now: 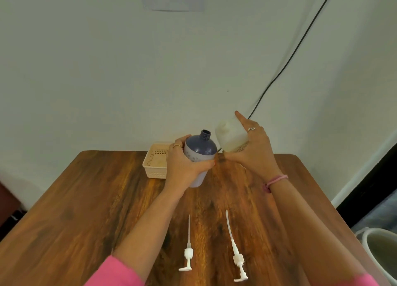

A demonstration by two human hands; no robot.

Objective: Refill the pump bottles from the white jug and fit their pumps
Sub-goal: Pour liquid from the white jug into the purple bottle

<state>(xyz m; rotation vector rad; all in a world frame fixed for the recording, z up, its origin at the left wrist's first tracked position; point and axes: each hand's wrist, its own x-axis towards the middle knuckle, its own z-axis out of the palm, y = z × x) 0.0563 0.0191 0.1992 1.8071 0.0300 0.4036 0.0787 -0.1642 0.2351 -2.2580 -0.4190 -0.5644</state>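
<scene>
My left hand [184, 163] grips a purple bottle [202, 150] with a dark blue top and an open threaded neck, held above the wooden table [86, 210]. Just to its right, my right hand [255, 148] holds a white translucent jug [229, 135], tilted with its mouth toward the bottle's neck; jug and bottle are close but apart. Two white pumps with long dip tubes lie on the table nearer to me, one on the left [188, 253] and one on the right [237, 257].
A cream slotted basket [154, 163] sits at the table's far edge, behind my left hand. A black cable [290, 58] runs down the wall. A white bucket [378, 249] stands on the floor at the right, beside the table.
</scene>
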